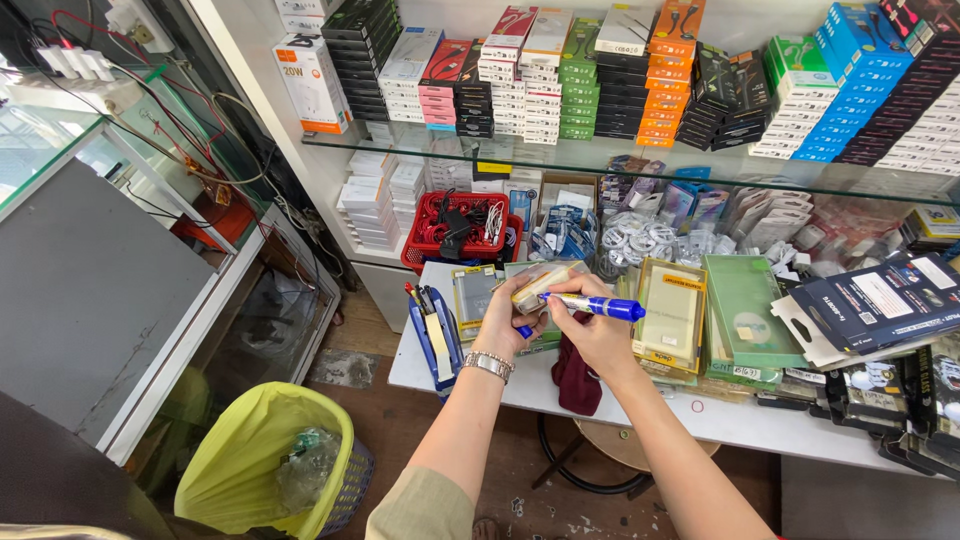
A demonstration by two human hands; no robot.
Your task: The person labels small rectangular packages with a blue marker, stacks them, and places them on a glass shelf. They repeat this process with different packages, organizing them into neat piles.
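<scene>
Two hands meet above the white worktop [520, 385], approx. at the middle of the view. Our left hand [507, 318] has a silver wrist bracelet [489, 364], and its fingers are closed around a small clear plastic package [540, 283], which is tilted and held just above the worktop's back part. Our right hand [598, 335] is closed on a blue marker pen [592, 304]; the pen lies nearly horizontal, w/ its blue end pointing to the right and its other end touching or almost touching the package, we cannot tell which.

Under the right hand a dark red cloth [577, 375] hangs over the worktop's front edge. Left of the hands there is a blue pen holder [436, 330] w/ pens inside. Right of the hands a yellow-framed flat box [672, 318] and a green flat box [747, 310] lie on stacks, and further right dark blue packages [880, 305].

Behind, a red basket [458, 228] holds cables, beside bundles of white cables [635, 240]. Above it a glass shelf [600, 160] carries many stacked small boxes, white, green, orange, blue, etc.

On the floor at lower left stands a bin w/ yellow-green bag [262, 455], and under the worktop a round stool [620, 450] is partly visible.
</scene>
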